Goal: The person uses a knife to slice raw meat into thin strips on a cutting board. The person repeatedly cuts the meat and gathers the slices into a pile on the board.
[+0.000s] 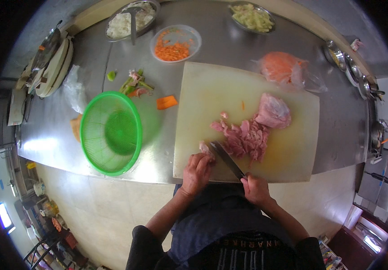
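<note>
My right hand (pixel 256 189) grips the handle of a kitchen knife (pixel 227 159), its blade pointing up and left over a cutting board (pixel 197 87). My left hand (pixel 197 171) has its fingers closed on a small piece of raw meat (pixel 204 147), just left of the blade. To the right of the blade lies a heap of sliced raw meat (pixel 248 136). A larger uncut chunk of meat (pixel 273 111) rests above this heap, touching it. One small scrap of meat (pixel 224 115) and a thin orange sliver (pixel 243 105) lie apart on the board.
Left of the board, a green plastic colander (pixel 82 135) stands near vegetable trimmings (pixel 136 84) and a carrot piece (pixel 167 102). Beyond are a bowl of rice (pixel 116 27), a container of grated carrot (pixel 172 49) and a bowl of cut green vegetable (pixel 252 19). An orange-filled plastic bag (pixel 281 69) touches the board's far edge.
</note>
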A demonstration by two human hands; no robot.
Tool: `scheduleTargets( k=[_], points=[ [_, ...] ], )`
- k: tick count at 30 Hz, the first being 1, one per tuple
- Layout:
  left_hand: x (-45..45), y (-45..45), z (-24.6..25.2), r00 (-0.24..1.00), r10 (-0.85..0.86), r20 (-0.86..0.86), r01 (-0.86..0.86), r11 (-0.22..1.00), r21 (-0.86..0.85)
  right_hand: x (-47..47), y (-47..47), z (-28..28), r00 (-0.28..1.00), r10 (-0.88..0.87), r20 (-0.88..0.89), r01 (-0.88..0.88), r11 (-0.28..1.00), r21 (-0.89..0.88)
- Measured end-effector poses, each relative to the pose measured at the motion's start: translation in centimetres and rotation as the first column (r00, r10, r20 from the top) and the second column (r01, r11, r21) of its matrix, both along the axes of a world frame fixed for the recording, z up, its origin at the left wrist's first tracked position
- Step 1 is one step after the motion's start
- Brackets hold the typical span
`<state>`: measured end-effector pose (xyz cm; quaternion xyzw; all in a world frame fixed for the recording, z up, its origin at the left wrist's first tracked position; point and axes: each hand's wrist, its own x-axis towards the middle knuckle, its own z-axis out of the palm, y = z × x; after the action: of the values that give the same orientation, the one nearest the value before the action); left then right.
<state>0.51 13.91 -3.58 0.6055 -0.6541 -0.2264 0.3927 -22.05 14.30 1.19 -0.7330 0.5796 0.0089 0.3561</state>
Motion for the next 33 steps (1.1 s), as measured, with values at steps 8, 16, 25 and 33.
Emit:
scheduleTargets(
  k=[8,16,25,33],
  points=[
    [2.0,-1.1,1.1,0.989,-0.12,-0.087,0.12,0.993,-0.003,0.0,0.0,0.2,1.0,-0.002,0.005,0.002,0.999,0.035],
    [5.5,-0.5,3.1,0.875,-0.415,0.251,0.449,0.888,-0.097,0.0,0.0,0.5,0.999,-0.03,0.033,0.028,0.997,0.075],
    [3.4,2.2,0.5,0.967,-0.09,0.238,0.121,0.985,-0.119,0.3,-0.3,0.7,0.999,0.02,0.043,-0.018,0.999,-0.046],
    [2.9,3.5,-1.0,0.979,-0.05,0.199,0.092,0.975,-0.204,0.7,-0.3,3.6,0.958,0.276,-0.078,-0.254,0.942,0.22]
  ],
)
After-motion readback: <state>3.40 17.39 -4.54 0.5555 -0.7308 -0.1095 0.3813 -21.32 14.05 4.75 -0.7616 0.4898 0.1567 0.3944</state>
